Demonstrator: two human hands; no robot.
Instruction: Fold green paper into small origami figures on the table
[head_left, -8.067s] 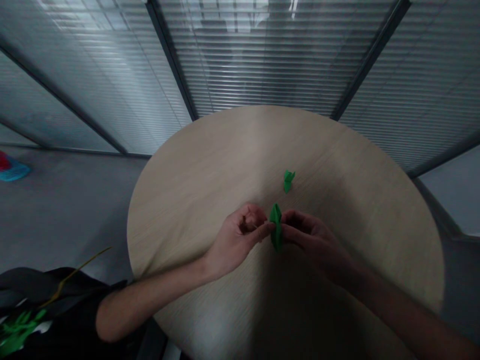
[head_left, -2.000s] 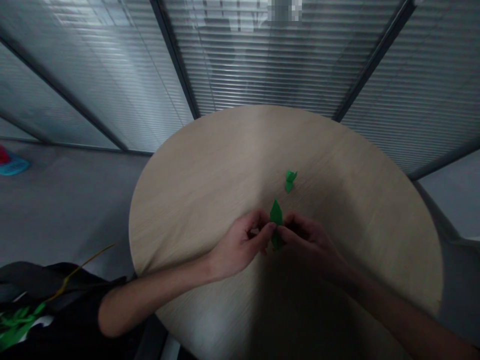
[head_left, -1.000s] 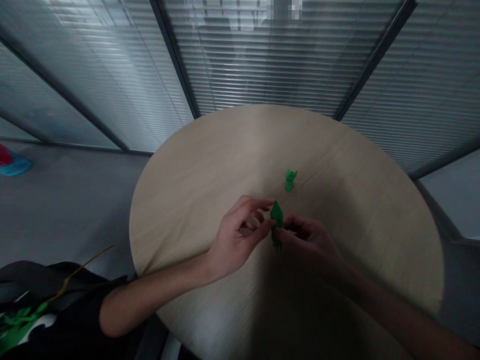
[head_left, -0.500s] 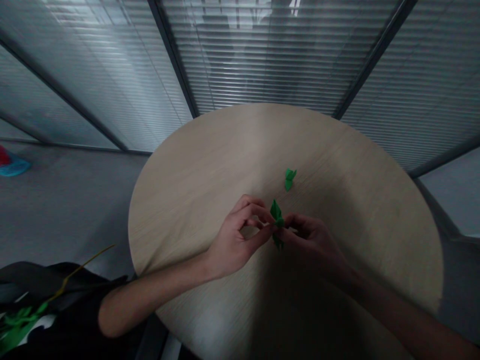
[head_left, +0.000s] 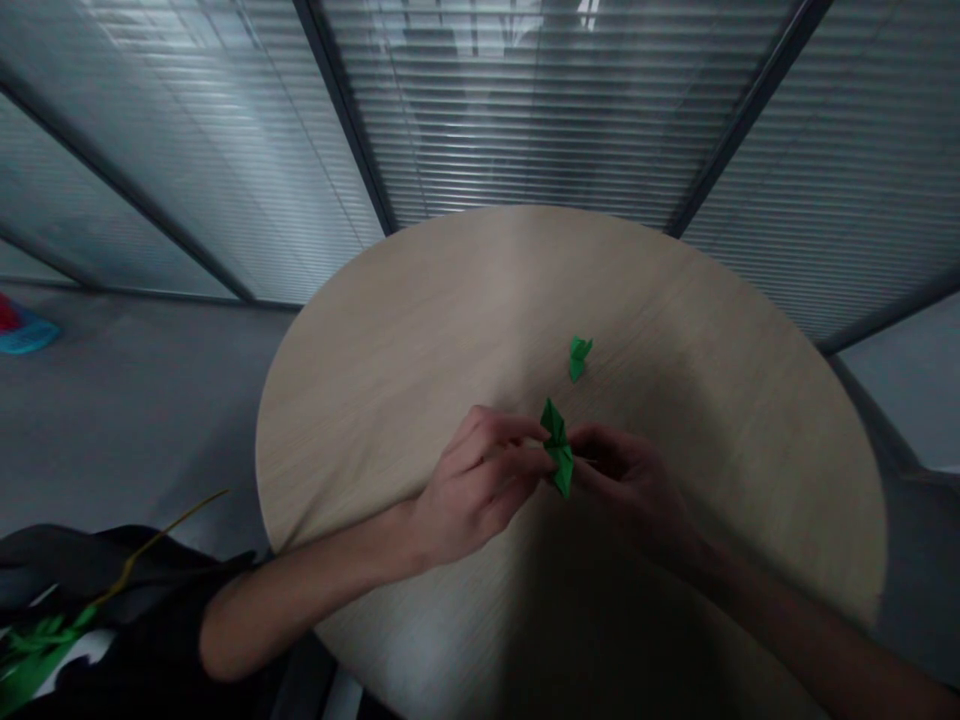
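- Head cam, far L: red-and-blue item (head_left: 22,328) on the grey floor (head_left: 165,400), cut off by the frame edge; can't tell what it is.
- Low L: black sleeve (head_left: 161,625), w/ a green patch (head_left: 41,645) & thin yellow cord (head_left: 131,562) beside it. Cord's well apart from both hands, so snag risk prob. low.
- L of centre: L hand (head_left: 476,490) over the round table (head_left: 360,350), fingers bent, grip on the L edge of a folded green paper (head_left: 562,472). Thumb tip mostly hidden, so pressure's unclear.
- Centre: that paper is between the two hands, pointed at both ends, tilted a bit, creases showing mid-way. Looks thin & light: hands pulling opp. ways could tear it or pop the folds; too hard a pinch could crush it.
- Slightly R & farther back: second green paper piece (head_left: 577,360), lying on the table, touching neither hand. Near enough that a forward sweep of fingers might knock it.
- R: R hand (head_left: 630,478), thumb + index pinching the paper's R edge; fingertips partly lost in shade. Dim light there could cause a misplaced pinch or a slip.
- Far R: blinds (head_left: 847,180) past the table's far rim, well clear of hands; no obvious hazard.
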